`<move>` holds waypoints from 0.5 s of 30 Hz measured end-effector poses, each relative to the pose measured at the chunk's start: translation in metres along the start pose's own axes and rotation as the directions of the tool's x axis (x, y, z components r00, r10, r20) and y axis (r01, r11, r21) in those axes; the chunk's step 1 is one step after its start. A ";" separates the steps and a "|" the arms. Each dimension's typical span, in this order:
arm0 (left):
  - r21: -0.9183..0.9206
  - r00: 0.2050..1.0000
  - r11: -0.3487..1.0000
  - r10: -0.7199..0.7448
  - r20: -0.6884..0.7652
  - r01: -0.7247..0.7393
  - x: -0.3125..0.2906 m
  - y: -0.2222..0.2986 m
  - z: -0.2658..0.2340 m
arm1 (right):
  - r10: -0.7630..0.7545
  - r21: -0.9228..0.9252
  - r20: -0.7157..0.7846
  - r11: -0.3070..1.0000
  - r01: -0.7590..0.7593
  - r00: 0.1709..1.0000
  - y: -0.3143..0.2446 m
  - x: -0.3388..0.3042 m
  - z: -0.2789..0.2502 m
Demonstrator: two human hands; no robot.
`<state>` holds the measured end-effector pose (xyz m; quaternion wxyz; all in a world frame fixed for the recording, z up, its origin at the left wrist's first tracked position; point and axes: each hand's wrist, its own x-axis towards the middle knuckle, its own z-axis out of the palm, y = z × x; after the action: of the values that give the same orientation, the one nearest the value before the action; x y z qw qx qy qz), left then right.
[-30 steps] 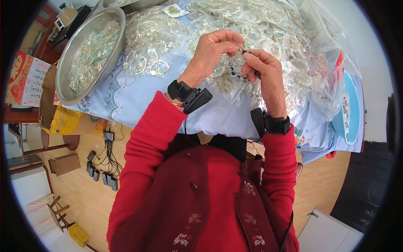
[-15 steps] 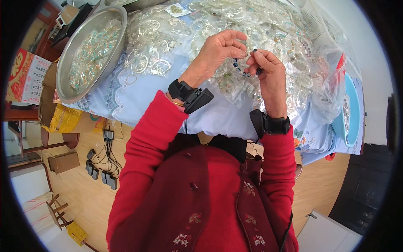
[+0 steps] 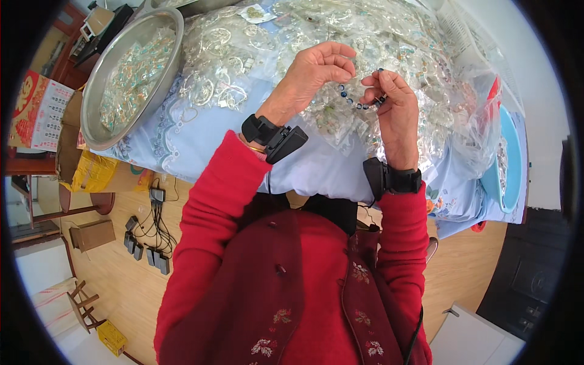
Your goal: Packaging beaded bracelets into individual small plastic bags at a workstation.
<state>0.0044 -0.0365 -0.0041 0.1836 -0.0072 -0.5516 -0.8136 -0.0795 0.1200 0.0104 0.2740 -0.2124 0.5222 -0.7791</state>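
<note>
A bracelet of dark blue and clear beads (image 3: 348, 100) hangs in a curve between my two hands, above the bagged jewellery. My right hand (image 3: 396, 100) pinches its right side between thumb and fingers, with dark beads showing at the fingertips. The strand's left end runs up to the underside of the thumb of my left hand (image 3: 319, 70). That hand's thumb and forefinger are pressed together, and the exact grip is hidden behind them. Under both hands spreads a wide heap of small clear bags (image 3: 292, 39) holding jewellery.
A metal basin (image 3: 91, 115) of bagged coloured pieces stands at the table's left. On the right are a clear plastic bag (image 3: 471, 143), a light blue basin (image 3: 514, 176) and a white basket (image 3: 453, 30). A blue patterned cloth (image 3: 213, 143) covers the table.
My right hand has shifted slightly right, widening the gap between my fingertips. The bracelet's right side has moved with it; my left hand has barely moved.
</note>
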 end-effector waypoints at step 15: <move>0.199 0.993 0.973 -0.121 -0.005 0.119 -0.002 0.000 0.003 | 0.060 -0.150 -0.012 0.987 -0.062 0.998 -0.005 0.000 0.003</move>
<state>0.0061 -0.0331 -0.0035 0.1320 0.0417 -0.6303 -0.7639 -0.0784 0.1195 0.0157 0.2790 -0.2135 0.5867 -0.7296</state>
